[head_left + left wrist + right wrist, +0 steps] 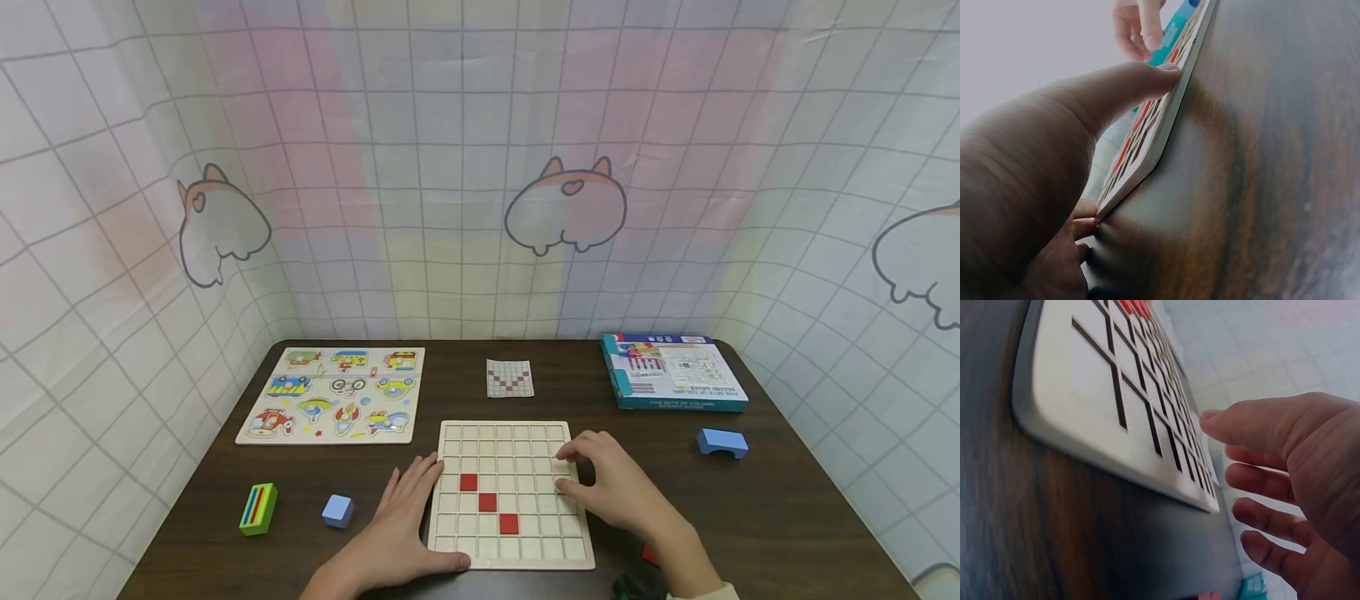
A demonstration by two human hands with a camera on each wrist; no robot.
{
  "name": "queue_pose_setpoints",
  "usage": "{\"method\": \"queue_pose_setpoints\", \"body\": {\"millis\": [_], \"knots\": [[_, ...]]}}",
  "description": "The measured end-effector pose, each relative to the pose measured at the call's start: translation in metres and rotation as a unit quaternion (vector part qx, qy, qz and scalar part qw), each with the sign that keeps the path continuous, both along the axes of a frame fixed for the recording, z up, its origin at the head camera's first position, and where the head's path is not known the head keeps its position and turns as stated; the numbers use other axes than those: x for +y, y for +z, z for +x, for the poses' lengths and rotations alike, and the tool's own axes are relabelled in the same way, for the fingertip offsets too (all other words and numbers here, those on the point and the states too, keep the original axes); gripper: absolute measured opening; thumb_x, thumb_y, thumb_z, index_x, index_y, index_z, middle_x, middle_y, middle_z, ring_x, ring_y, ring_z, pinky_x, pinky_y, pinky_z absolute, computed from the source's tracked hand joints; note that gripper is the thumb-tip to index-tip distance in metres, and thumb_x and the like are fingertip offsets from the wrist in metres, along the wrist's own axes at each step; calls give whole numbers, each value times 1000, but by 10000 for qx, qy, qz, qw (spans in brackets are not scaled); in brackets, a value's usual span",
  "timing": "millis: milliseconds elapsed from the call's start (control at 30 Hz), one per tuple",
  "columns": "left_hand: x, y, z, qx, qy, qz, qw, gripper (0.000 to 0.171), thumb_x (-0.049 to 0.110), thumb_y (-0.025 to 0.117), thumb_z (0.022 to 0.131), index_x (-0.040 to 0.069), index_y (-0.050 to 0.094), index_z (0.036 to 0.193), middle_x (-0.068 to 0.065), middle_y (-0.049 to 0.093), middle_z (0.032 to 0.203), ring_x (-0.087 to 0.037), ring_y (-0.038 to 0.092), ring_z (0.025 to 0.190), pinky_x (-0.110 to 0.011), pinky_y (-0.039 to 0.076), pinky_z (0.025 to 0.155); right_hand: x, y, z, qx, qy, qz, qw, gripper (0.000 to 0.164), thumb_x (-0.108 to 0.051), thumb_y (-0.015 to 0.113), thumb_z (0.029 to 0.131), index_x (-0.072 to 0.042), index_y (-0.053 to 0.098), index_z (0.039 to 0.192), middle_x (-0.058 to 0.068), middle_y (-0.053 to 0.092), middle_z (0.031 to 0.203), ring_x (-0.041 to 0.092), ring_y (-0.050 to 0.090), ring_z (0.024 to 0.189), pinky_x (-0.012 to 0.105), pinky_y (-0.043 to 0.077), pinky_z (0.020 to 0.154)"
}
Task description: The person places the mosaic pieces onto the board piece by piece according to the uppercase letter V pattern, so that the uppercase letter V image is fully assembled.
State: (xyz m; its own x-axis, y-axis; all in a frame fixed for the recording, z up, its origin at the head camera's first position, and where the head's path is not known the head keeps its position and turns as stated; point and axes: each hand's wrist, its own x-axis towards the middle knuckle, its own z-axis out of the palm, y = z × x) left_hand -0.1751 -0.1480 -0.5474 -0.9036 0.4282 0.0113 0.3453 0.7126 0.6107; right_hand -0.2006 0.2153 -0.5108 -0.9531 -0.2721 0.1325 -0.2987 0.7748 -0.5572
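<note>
A pale wooden grid board lies on the dark table in front of me. Three red square tiles sit in its cells, stepping diagonally down to the right. My left hand spreads around the front left corner, fingers along the left edge and thumb resting on the front rim. Over the board's right edge is my right hand, thumb and index finger apart with nothing between them; the right wrist view shows its loosely bent fingers beside the board. Another red piece is partly hidden by the right wrist.
Behind the board lies a small grid card with red squares. A picture puzzle is back left, a flat box back right. Around them lie a blue arch block, a blue cube and a green striped block.
</note>
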Motion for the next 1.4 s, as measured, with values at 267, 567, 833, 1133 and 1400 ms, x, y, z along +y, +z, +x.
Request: {"method": "queue_pose_setpoints", "body": {"millis": [267,567,833,1133,1400], "knots": [[0,1,-1,-26,19,-56,10000,138,81,90,73,11,31,175,-9,28,184,-38,14,175,-69,4,140,18,-3,2,-62,-217,52,9997,32,-38,92,94,-28,78,120,-12,71,117,10,57,112,41,60,99],[0,2,1,54,18,9,10000,137,80,90,73,9,32,175,-10,30,184,-40,16,174,-69,6,139,37,-9,5,-185,-424,168,9988,34,-39,93,92,-29,78,121,-12,71,121,15,57,116,47,59,104],[1,3,2,92,-20,52,9999,138,78,92,74,7,30,175,-12,28,184,-39,14,175,-69,4,139,52,-16,6,-27,-430,255,9987,39,-39,95,89,-27,77,122,-10,72,121,18,58,119,49,58,103],[2,3,2,57,-1,35,10000,138,78,92,73,8,30,175,-12,29,184,-39,14,175,-69,4,140,67,-19,8,-142,-575,275,9979,41,-41,95,89,-27,77,122,-9,72,123,22,59,121,52,58,105],[1,2,1,94,-30,85,9999,138,77,92,74,7,29,175,-13,29,184,-40,14,175,-69,4,139,76,-17,12,-282,-635,259,9973,39,-40,94,89,-26,78,122,-6,72,123,24,60,122,55,56,107]]}}
